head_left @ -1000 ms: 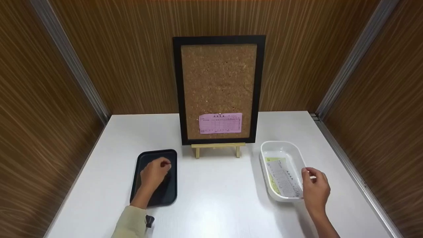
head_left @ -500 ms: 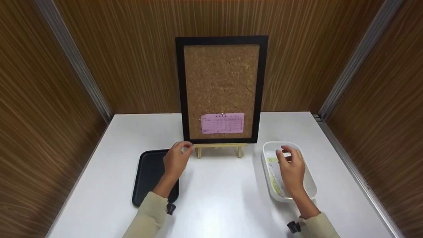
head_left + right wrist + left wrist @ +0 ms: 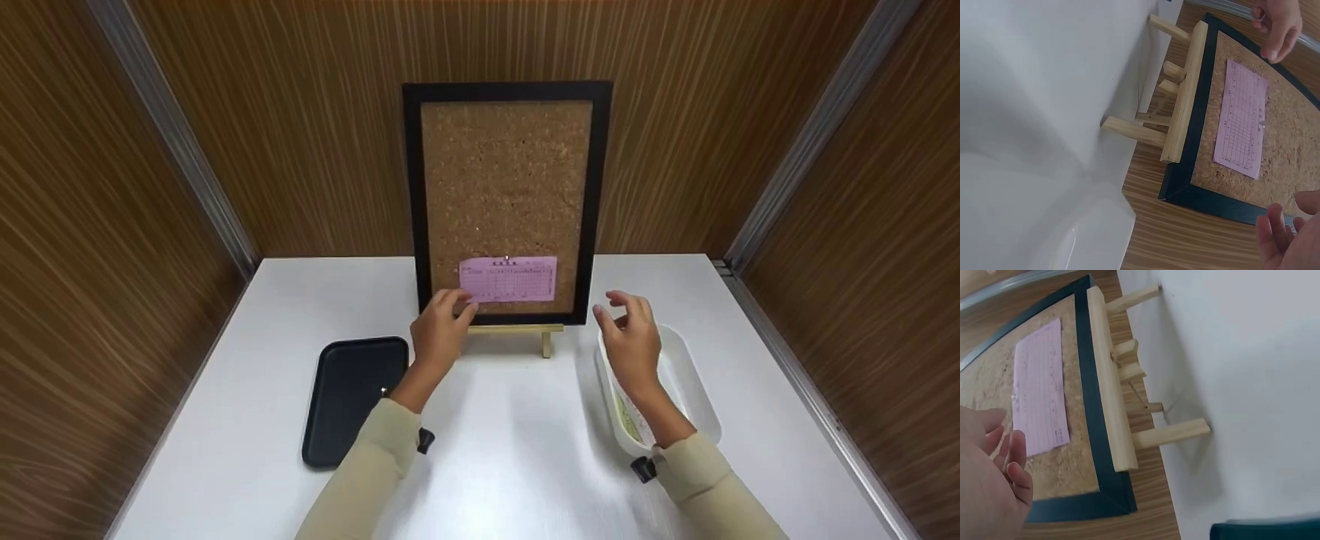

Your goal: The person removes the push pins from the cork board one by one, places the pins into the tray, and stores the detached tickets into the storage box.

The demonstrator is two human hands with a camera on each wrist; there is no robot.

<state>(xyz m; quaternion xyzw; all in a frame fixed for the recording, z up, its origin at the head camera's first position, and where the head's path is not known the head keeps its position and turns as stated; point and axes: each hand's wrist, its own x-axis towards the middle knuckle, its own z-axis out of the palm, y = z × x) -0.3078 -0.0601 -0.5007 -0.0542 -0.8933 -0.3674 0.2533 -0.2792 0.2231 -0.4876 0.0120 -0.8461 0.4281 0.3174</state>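
A pink printed slip [image 3: 508,279] is pinned by a small pushpin [image 3: 507,258] low on the black-framed corkboard [image 3: 510,180]. My left hand [image 3: 439,334] hovers in front of the board's lower left, fingers loosely bent and thumb apart, overlapping the slip's corner in the head view. Nothing shows between its fingers. On the other side, my right hand [image 3: 631,346] is raised between the board and the white basin [image 3: 688,375], fingers bent, thumb spread, holding nothing. Both hands flank the slip in the right wrist view, where the left hand [image 3: 1280,28] is at the top.
A small wooden easel [image 3: 517,328] carries the board. To the left lies a black tray [image 3: 349,405] with a tiny shiny piece [image 3: 384,391] near its right edge. Yellow and white slips [image 3: 632,420] lie in the basin, partly covered by the right arm. Wood-grain walls enclose the table [image 3: 495,450].
My left hand has moved from over the black tray rightward and up to the board. My right hand has left the basin's right edge and moved left and up. Fingers of both have spread.
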